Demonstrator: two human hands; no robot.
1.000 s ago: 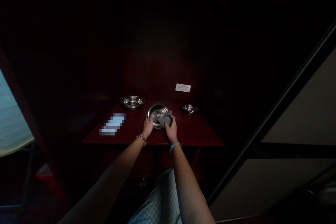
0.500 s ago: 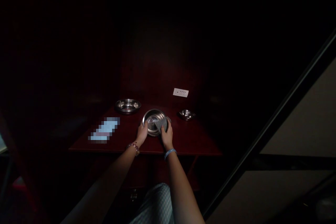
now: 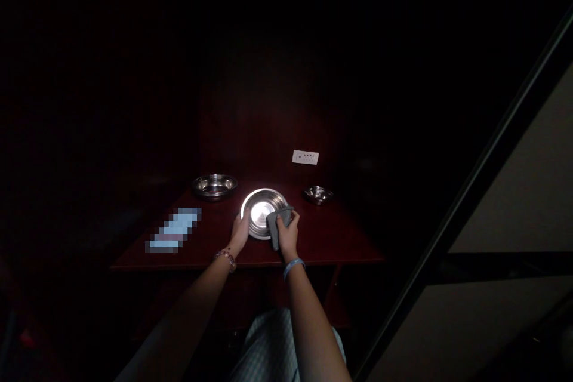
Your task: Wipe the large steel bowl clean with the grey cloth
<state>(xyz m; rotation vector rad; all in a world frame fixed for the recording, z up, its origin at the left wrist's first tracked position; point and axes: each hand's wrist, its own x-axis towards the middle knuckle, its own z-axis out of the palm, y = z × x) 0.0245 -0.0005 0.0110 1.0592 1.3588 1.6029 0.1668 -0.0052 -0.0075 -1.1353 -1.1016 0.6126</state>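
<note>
A shiny round steel bowl (image 3: pixel 261 212) is tilted towards me above the dark red table, its inside bright with reflected light. My left hand (image 3: pixel 240 231) grips the bowl's left rim, the thumb on the near side and the other fingers hidden behind it. A folded grey cloth (image 3: pixel 274 229) is pinched in my right hand (image 3: pixel 289 234), lying over the bowl's lower right rim. My right thumb presses on the cloth from the front.
A wide steel bowl (image 3: pixel 215 187) stands at the back left of the table (image 3: pixel 210 245), a smaller steel bowl (image 3: pixel 317 194) at the back right. At the left lies a pixelated pale blue object (image 3: pixel 174 230). A white socket plate (image 3: pixel 305 157) is on the rear wall.
The bowl has turned to face me more, and light now glares inside it. My right hand and the cloth have moved slightly down and over the rim. The view has shifted a little.
</note>
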